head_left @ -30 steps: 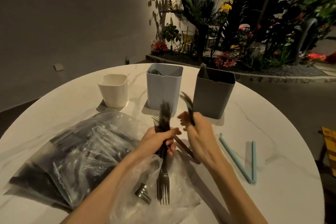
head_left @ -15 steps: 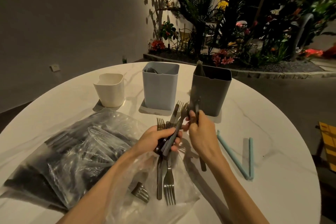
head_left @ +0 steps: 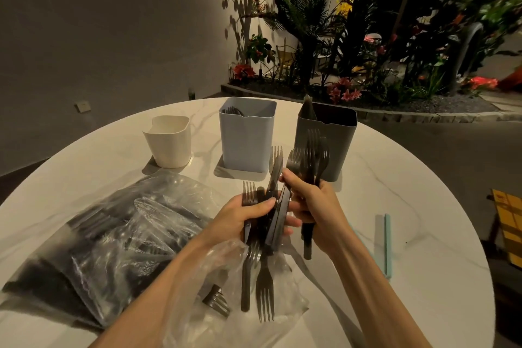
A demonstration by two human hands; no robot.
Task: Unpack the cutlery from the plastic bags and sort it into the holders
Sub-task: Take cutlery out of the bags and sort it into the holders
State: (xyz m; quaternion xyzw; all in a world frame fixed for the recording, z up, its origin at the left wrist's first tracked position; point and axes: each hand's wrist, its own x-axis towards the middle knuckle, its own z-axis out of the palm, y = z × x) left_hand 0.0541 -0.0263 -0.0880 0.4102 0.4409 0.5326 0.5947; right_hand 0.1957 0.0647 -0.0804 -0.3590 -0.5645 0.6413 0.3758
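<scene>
My left hand (head_left: 243, 217) grips a mixed bundle of dark plastic cutlery (head_left: 275, 206), forks and knives pointing both up and down. My right hand (head_left: 313, 206) holds several dark forks (head_left: 310, 155) upright, tines up, just in front of the dark grey holder (head_left: 336, 150). A light blue holder (head_left: 245, 138) with some cutlery inside stands in the middle, and a white holder (head_left: 169, 141) to its left. Clear plastic bags (head_left: 113, 240) full of dark cutlery lie at the left. An opened bag (head_left: 226, 291) lies under my hands with loose forks (head_left: 217, 302) on it.
Two light blue strips (head_left: 387, 246) lie on the white round marble table (head_left: 409, 206) to the right. A planter with plants and flowers (head_left: 353, 65) stands behind the table. A yellow object (head_left: 508, 223) sits past the table's right edge.
My right hand has gathered more forks and now holds a bunch upright beside the bundle. My left hand has risen a little with its bundle.
</scene>
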